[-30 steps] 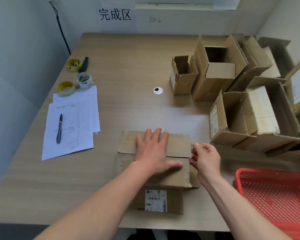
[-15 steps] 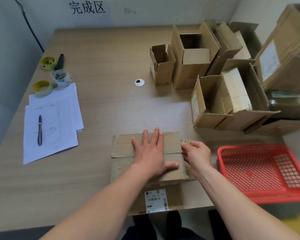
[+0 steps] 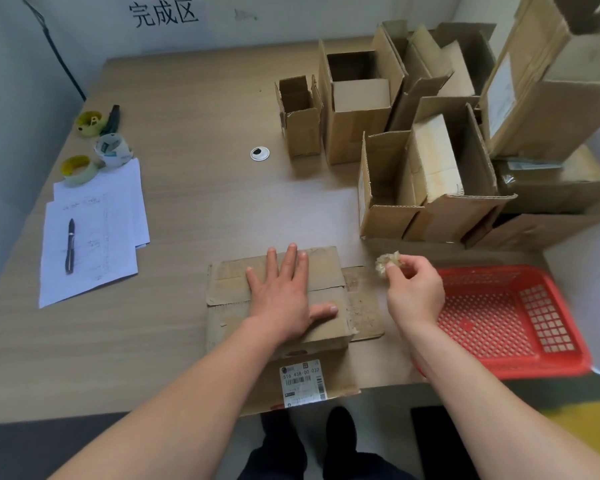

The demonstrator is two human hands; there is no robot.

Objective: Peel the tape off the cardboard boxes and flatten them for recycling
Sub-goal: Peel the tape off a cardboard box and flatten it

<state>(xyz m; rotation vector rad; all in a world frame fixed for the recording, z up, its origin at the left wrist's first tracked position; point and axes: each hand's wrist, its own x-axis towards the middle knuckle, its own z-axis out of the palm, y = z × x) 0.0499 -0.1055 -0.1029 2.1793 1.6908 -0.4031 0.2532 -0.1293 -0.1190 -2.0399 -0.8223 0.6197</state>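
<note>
**Tape wad off the box, heading for the basket**

Right hand [image 3: 414, 292] is coming away from the box edge it was picking at a sec ago and is now lifting clear to the right, w/ a crumpled wad of tape [image 3: 388, 265] pinched betw. thumb and fingers [image 3: 392, 268]. Wad is hanging above the bench [image 3: 187, 209], just beside the near-left corner of the red basket [image 3: 565, 341], not yet over it. Left hand [image 3: 284, 296] is staying put, pressing flat on the box w/ fingers spread wide and straight, holding nothing.

The cardboard box [image 3: 229, 299] is lying low at the bench's near edge, flaps folded over, barcode label [image 3: 302, 382] facing the camera, one flap splayed out to the right. Looks like at least this strip is peeled; can't tell if more tape is left on its seams. Box looks squashed down but prob. not fully flat.

Lots still to do, I'd say: a cluster of opened boxes [image 3: 357, 112] is standing upright at far right, none flattened. Basket is showing no tape in it that I can see.

Off to the left: tape rolls [image 3: 113, 148], papers [image 3: 94, 237] w/ a pen [image 3: 70, 245].
</note>
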